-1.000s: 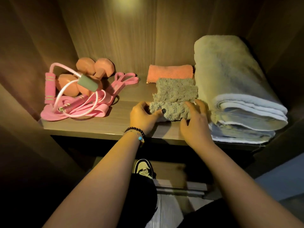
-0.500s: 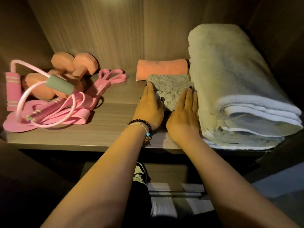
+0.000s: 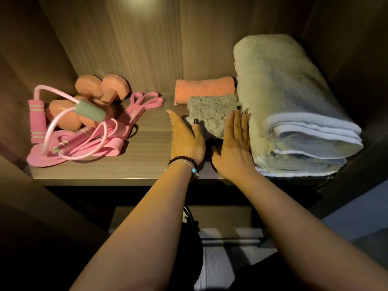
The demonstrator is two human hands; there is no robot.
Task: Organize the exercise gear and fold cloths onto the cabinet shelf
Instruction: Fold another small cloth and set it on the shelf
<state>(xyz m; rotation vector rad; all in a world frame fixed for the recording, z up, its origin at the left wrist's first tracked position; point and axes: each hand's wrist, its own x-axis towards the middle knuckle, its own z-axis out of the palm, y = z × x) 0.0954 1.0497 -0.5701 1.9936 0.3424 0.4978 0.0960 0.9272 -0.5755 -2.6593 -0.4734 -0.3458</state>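
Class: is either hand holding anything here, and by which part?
Nothing is gripped. The left hand and right hand lie flat with straight fingers against the sides of the grey cloth.

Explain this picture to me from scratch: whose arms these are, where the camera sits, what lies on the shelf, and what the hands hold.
There is no machine here. A person wears a camera on the head, looking forward and down, so the two bare arms are their own. The wooden shelf sits inside a cabinet. On its left lie pink dumbbells, a jump rope and resistance bands. At the back is an orange cloth, with a grey cloth in front. A big folded towel fills the right. The left hand and right hand lie flat with straight fingers either side of the grey cloth, touching it. Neither grips anything.
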